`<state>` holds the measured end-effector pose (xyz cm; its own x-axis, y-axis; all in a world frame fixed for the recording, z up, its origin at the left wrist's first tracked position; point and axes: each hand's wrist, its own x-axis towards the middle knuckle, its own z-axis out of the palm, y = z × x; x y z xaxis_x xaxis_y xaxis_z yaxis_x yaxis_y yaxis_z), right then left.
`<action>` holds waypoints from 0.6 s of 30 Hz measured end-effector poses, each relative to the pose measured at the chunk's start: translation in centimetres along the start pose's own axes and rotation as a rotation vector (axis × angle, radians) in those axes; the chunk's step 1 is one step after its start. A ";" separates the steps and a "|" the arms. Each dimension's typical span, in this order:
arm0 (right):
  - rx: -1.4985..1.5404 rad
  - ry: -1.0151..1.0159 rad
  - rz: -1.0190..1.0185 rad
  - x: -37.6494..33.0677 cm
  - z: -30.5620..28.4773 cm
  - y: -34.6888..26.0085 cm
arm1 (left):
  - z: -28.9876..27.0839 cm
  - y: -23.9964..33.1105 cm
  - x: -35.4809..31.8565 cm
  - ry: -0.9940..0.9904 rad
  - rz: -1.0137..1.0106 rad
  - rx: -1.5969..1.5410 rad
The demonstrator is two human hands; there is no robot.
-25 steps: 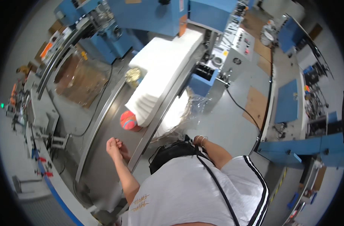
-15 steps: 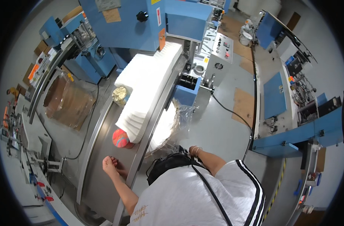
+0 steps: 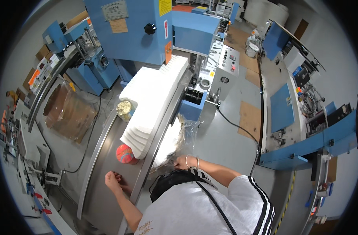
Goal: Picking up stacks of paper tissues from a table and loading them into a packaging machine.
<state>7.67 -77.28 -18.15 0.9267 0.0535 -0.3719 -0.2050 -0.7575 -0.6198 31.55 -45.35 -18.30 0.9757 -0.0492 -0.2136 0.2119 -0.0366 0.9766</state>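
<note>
Two bare hands, lower middle of frame. Left hand (image 3: 113,181) over metal tray (image 3: 102,201), fingers curled; cannot tell whether fully closed or grasping anything. Right hand (image 3: 183,161) at near edge of clear plastic bag (image 3: 191,131) with white contents (image 3: 168,144), frame centre; fingertips hidden, cannot tell whether gripping. White layered stack (image 3: 149,105) on tray, upper middle, upper end near blue machine (image 3: 132,43). Red patterned round object (image 3: 125,154) beside stack's lower end; gold round object (image 3: 125,109) at stack's left.
</note>
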 end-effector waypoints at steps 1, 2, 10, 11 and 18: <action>0.038 0.042 -0.097 0.0 -1.4 -1.1 | 0.2 0.1 0.3 -0.004 0.000 -0.004; 0.075 0.076 -0.201 0.2 -2.6 -2.3 | 0.0 0.0 0.5 -0.020 -0.014 -0.007; 0.281 0.347 -0.381 -0.5 -9.0 -12.6 | -0.9 0.8 -1.1 0.006 -0.057 -0.016; 0.309 0.373 -0.366 -0.3 -9.1 -13.2 | -1.1 0.9 -1.9 0.029 -0.041 -0.013; 0.774 0.703 -0.135 1.0 -11.1 -13.1 | 2.3 1.9 -1.4 -0.014 0.056 -0.078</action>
<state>14.81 -74.56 -2.76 0.8802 -0.4703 0.0641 -0.0018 -0.1384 -0.9904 30.50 -47.67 -16.21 0.9854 -0.0632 -0.1581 0.1610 0.0443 0.9860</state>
